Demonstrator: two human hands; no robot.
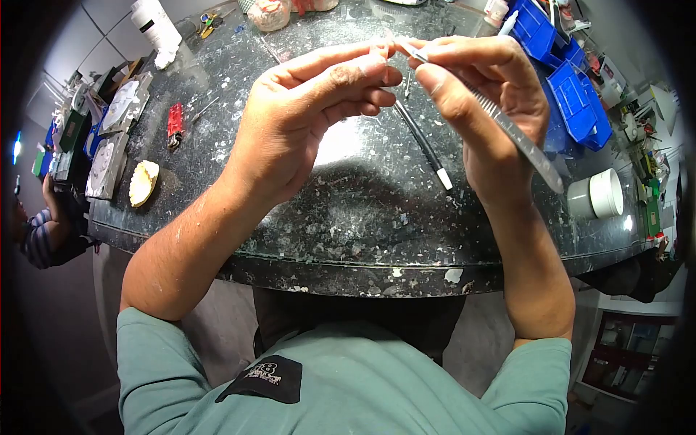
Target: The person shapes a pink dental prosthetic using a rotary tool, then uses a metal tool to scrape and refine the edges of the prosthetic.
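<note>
Raised over the far half of the dark bench, my left hand (322,109) pinches a small pale piece (389,42) between thumb and fingertips; its shape is too small to make out. My right hand (486,94) is closed around a flat metal scalpel-like tool (511,129) with a ridged grip. The tool's thin end points at the pale piece, close to my left fingertips, while its rounded end slants down past my right palm. Below and between the hands lies a black, white-ended pen-like tool (424,143) on the bench.
A yellowish dental cast (143,183) sits on the left of the speckled bench (341,239), near a red-handled tool (175,125). A white bottle (156,30) stands at back left. Blue trays (580,109) and a white jar (605,193) are at right. Another person (49,228) sits far left.
</note>
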